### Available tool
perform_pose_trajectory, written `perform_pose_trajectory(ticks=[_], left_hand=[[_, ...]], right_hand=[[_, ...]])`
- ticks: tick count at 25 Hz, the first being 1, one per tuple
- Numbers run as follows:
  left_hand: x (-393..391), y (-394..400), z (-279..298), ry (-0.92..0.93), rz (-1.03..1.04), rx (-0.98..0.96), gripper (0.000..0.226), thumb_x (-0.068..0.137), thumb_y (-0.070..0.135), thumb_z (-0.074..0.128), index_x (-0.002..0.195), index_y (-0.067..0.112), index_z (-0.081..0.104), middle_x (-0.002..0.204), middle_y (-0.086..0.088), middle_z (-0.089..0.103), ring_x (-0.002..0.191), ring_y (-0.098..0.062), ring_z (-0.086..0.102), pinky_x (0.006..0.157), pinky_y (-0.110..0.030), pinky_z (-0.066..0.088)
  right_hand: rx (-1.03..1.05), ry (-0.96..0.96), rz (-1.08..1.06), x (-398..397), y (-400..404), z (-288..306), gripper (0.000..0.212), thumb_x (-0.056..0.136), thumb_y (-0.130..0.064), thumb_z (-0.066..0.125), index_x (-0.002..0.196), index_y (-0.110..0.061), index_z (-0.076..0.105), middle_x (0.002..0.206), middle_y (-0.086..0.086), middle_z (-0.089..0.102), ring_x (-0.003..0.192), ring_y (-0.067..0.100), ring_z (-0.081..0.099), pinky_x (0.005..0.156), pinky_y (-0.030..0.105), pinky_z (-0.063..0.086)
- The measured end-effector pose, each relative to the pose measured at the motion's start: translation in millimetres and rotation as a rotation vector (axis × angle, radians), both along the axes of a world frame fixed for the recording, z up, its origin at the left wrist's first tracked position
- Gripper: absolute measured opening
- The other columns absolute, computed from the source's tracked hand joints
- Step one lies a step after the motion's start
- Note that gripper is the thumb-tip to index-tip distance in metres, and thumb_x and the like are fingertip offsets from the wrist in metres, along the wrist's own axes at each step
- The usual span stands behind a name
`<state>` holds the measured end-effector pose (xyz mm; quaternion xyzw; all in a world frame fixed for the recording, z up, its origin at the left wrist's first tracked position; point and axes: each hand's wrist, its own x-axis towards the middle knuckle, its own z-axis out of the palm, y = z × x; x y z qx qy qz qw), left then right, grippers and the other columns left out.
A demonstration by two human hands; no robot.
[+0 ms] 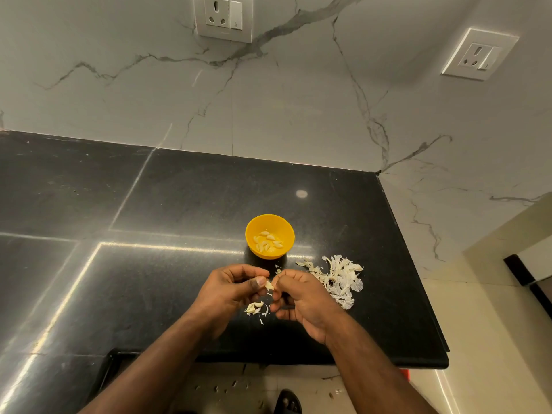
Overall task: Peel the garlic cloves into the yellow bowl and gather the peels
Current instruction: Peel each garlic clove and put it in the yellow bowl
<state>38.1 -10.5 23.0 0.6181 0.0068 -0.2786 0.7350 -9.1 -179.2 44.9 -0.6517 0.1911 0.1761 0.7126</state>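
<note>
A small yellow bowl (269,225) stands on the black counter, with several peeled garlic cloves (268,242) inside. Just in front of it, my left hand (230,289) and my right hand (298,297) meet above the counter and pinch one garlic clove (269,284) between their fingertips. A few unpeeled cloves and peel scraps (254,307) lie on the counter under my hands. A loose heap of white garlic peels (339,277) lies to the right of the bowl and my right hand.
The black stone counter (149,234) ends at a front edge below my wrists and at a right edge near the peels. A marble wall with two sockets (223,17) rises behind. Peel bits (236,386) lie on the floor.
</note>
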Motion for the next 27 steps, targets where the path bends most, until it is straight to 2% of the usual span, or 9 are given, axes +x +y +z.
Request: perform_pose_trajectory(ticks=[5,10,13,17,21,23,25,26,27], left_hand=[[-1,1,-1,0.019,-0.009,0.003,0.016,0.09,0.002,0.066,0.104,0.001,0.075,0.091,-0.016,0.075,0.082,-0.022,0.069,0.076,-0.031,0.057],[-2,1,1,0.07,-0.061,0.004,0.017,0.09,0.001,0.066,0.105,-0.001,0.074,0.087,-0.017,0.073,0.076,-0.02,0.068,0.069,-0.027,0.057],[-4,0,3,0.111,-0.096,0.0,0.019,0.088,0.001,0.068,0.107,-0.002,0.071,0.087,-0.018,0.071,0.074,-0.02,0.067,0.067,-0.027,0.057],[-6,-1,2,0.195,-0.04,-0.073,0.017,0.091,-0.002,0.064,0.108,0.001,0.063,0.085,-0.018,0.068,0.071,-0.018,0.065,0.063,-0.024,0.055],[-5,1,-2,0.243,-0.028,-0.111,0.021,0.095,-0.001,0.059,0.114,0.007,0.063,0.085,-0.014,0.069,0.074,-0.018,0.064,0.063,-0.025,0.054],[-5,0,-2,0.254,-0.018,-0.107,0.02,0.096,-0.002,0.058,0.113,0.005,0.066,0.087,-0.013,0.071,0.074,-0.017,0.065,0.063,-0.024,0.054],[-4,-1,-2,0.262,-0.007,-0.097,0.019,0.096,-0.003,0.056,0.111,0.001,0.068,0.09,-0.015,0.073,0.073,-0.016,0.066,0.062,-0.022,0.055],[-4,-1,-2,0.266,-0.002,-0.094,0.019,0.096,-0.004,0.056,0.11,-0.001,0.069,0.091,-0.015,0.073,0.074,-0.016,0.067,0.062,-0.021,0.056],[-3,-1,-2,0.27,0.002,-0.094,0.019,0.097,-0.005,0.055,0.109,-0.002,0.069,0.092,-0.016,0.073,0.074,-0.016,0.067,0.062,-0.021,0.057]], right_hand=[[-0.136,-0.06,-0.032,1,1,-6,0.017,0.095,-0.011,0.053,0.082,-0.014,0.063,0.068,-0.001,0.059,0.062,0.014,0.059,0.057,0.025,0.046],[-0.325,-0.131,-0.003,0,-1,-13,0.015,0.097,-0.019,0.054,0.088,-0.013,0.064,0.071,0.0,0.064,0.064,0.011,0.062,0.06,0.027,0.049],[-0.397,-0.129,-0.075,3,-8,-17,0.014,0.097,-0.018,0.052,0.091,-0.01,0.063,0.072,0.002,0.064,0.06,0.009,0.061,0.062,0.031,0.05],[-0.579,-0.138,-0.204,4,-26,-24,0.01,0.09,-0.02,0.061,0.082,-0.016,0.065,0.073,0.001,0.07,0.06,0.009,0.066,0.069,0.041,0.058],[-0.71,-0.165,-0.209,6,-33,-28,0.011,0.084,-0.014,0.066,0.076,-0.021,0.068,0.07,-0.002,0.071,0.065,0.012,0.07,0.071,0.04,0.06],[-0.761,-0.166,-0.209,7,-34,-31,0.017,0.086,-0.009,0.063,0.077,-0.023,0.068,0.075,-0.006,0.071,0.067,0.008,0.067,0.069,0.035,0.058],[-0.793,-0.181,-0.201,6,-33,-28,0.026,0.091,-0.006,0.055,0.08,-0.026,0.069,0.082,-0.011,0.068,0.06,-0.001,0.059,0.058,0.018,0.048],[-0.797,-0.207,-0.19,5,-32,-25,0.027,0.093,-0.008,0.054,0.086,-0.028,0.07,0.089,-0.012,0.067,0.064,-0.004,0.058,0.059,0.013,0.044],[-0.783,-0.255,-0.172,4,-30,-23,0.024,0.093,-0.011,0.057,0.095,-0.03,0.072,0.097,-0.013,0.067,0.076,-0.006,0.059,0.068,0.011,0.044]])
